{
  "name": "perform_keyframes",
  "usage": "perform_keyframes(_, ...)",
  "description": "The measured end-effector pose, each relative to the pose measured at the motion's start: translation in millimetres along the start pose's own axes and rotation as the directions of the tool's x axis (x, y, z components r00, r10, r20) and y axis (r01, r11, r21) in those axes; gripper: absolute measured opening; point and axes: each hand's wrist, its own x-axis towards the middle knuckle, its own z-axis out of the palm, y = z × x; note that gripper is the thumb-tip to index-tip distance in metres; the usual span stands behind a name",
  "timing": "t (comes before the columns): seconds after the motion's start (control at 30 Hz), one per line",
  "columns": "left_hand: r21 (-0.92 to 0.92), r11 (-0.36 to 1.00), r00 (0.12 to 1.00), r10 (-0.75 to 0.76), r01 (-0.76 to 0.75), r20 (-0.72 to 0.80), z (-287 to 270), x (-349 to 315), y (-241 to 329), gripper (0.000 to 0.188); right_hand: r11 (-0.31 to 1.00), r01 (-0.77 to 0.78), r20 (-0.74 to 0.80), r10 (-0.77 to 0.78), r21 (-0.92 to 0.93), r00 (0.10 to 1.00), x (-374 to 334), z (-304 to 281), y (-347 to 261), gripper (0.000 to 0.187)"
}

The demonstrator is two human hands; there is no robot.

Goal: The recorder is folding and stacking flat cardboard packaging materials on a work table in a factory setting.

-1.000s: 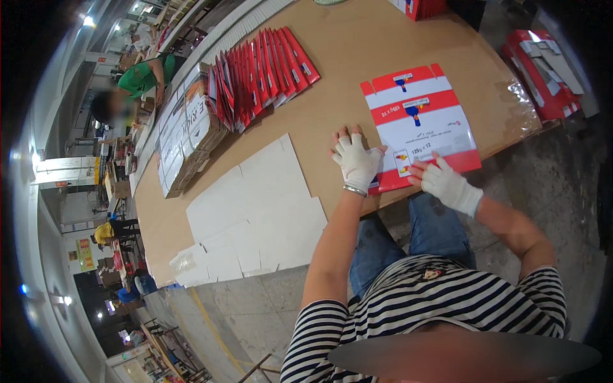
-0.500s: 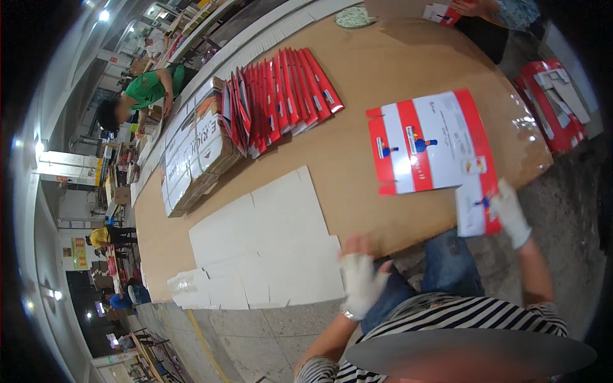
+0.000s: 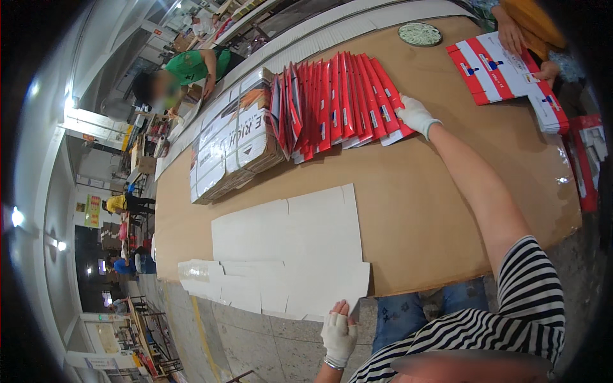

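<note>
My right hand [image 3: 417,118], in a white glove with bare fingertips, reaches across the table. Its fingers close on the near end of the last folded red-and-white cardboard sleeve [image 3: 388,96] in a fanned row. My left hand [image 3: 338,334], gloved alike, is low in front at the near edge of a flat white cardboard sheet [image 3: 287,239]. Its fingertips bend over that edge, and the thumb's grip is partly hidden. At the far right another person's hands [image 3: 511,35] hold a flat, printed red-and-white cardboard blank [image 3: 488,69].
A strapped stack of white printed cardboard [image 3: 233,131] stands left of the red row on the brown table [image 3: 440,210]. A round dish of pale strips [image 3: 419,34] sits at the far edge. More red cardboard [image 3: 584,159] lies beyond the right edge. A person in green [image 3: 191,73] works across the table.
My right hand has left the printed blank and reached forward to the red row. The blank has moved to the other person's hands. My left hand has come down to the white sheet's edge.
</note>
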Motion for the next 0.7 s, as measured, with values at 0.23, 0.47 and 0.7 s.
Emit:
perform_keyframes(0.23, -0.141, 0.921, 0.924, 0.336, -0.363, -0.184, -44, 38, 64, 0.033, 0.428, 0.847, 0.406, -0.867, 0.314, 0.288, -281, -83, -114, 0.066)
perform_keyframes(0.47, -0.09, 0.939, 0.935, 0.34, -0.331, 0.102, -29, 41, 103, 0.103, 0.797, 0.592, 0.077, -0.602, 0.122, 0.795, -378, -120, -11, 0.007)
perform_keyframes(0.7, -0.025, 0.87, 0.869, 0.493, -0.492, 0.048, 35, 61, 32, 0.041, 0.933, 0.274, 0.144, -0.312, 0.232, 0.939, -429, -221, 64, 0.021)
